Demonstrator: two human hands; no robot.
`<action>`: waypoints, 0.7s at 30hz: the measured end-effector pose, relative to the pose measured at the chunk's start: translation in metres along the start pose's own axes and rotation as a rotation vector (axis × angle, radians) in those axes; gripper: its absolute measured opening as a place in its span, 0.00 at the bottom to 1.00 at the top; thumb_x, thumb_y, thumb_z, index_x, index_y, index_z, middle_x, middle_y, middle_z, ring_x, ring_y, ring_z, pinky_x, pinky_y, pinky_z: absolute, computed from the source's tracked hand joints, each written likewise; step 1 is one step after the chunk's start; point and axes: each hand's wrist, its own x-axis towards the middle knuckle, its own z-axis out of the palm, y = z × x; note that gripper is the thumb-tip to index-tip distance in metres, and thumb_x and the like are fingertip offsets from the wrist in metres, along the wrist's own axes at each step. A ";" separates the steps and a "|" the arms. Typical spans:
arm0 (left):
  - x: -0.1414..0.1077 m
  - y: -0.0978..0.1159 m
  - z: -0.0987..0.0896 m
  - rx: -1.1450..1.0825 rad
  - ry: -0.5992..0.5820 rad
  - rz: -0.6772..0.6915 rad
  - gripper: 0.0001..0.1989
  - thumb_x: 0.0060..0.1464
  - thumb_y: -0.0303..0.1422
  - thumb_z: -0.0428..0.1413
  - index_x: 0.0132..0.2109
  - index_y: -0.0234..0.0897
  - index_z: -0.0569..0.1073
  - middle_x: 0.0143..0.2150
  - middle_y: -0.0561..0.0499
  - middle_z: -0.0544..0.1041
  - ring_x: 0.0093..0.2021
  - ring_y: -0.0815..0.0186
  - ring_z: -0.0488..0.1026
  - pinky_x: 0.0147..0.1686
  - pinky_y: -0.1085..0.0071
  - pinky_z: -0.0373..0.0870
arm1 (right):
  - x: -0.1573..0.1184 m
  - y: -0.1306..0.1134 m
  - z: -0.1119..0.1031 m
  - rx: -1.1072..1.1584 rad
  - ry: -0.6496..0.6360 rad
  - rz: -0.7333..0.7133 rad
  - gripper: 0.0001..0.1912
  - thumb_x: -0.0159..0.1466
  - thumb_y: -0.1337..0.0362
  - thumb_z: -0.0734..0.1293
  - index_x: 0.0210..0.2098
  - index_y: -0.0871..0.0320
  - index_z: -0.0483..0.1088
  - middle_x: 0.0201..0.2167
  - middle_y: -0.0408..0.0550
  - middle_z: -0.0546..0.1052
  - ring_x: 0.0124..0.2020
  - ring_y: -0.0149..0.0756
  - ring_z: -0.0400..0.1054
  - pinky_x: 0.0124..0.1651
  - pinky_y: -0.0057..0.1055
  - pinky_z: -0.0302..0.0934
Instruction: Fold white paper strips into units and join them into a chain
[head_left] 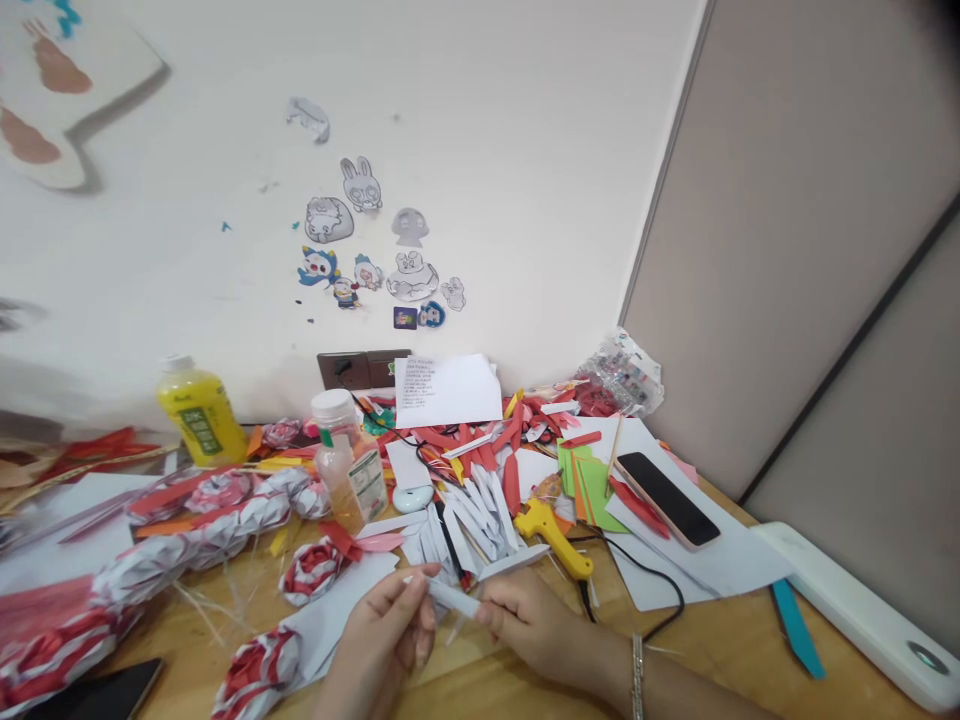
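Observation:
A folded strip of white paper (454,598) stretches between my two hands, low in the head view. My left hand (394,625) pinches its left end between thumb and forefinger, the other fingers curled. At the right end, my right hand (529,618) is closed on the same strip, a bracelet round its wrist. Just beyond lies a pile of white folded paper strips (480,515). A yellow hot glue gun (555,538) rests behind my right hand, its black cord curving over the table. Red-and-white paper rosettes (259,670) lie to the left of my left hand.
A yellow drink bottle (199,410) and a clear jar with a white lid (349,460) stand at the back left. To the right are a pink-edged phone (667,498), green paper (592,485) and a long white device (862,610). Another phone (97,692) lies front left.

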 end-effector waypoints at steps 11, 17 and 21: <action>0.000 0.000 0.000 -0.021 0.011 0.029 0.15 0.35 0.39 0.63 0.29 0.32 0.74 0.12 0.59 0.69 0.11 0.79 0.60 0.13 0.83 0.55 | -0.001 0.000 0.000 0.174 -0.038 0.099 0.22 0.61 0.51 0.54 0.18 0.59 0.54 0.15 0.37 0.56 0.18 0.25 0.50 0.20 0.22 0.44; 0.002 -0.005 -0.002 -0.008 -0.036 -0.039 0.17 0.33 0.41 0.64 0.29 0.31 0.74 0.13 0.57 0.71 0.11 0.77 0.62 0.13 0.81 0.56 | 0.002 -0.001 -0.001 0.100 0.006 0.013 0.20 0.60 0.54 0.56 0.17 0.59 0.54 0.16 0.37 0.54 0.20 0.25 0.49 0.22 0.22 0.44; 0.000 -0.007 -0.001 0.040 -0.025 0.002 0.14 0.37 0.40 0.62 0.27 0.32 0.74 0.14 0.57 0.71 0.13 0.76 0.63 0.15 0.81 0.58 | 0.000 -0.003 -0.001 0.213 -0.040 0.109 0.17 0.61 0.56 0.56 0.20 0.59 0.55 0.16 0.37 0.57 0.18 0.25 0.50 0.20 0.21 0.45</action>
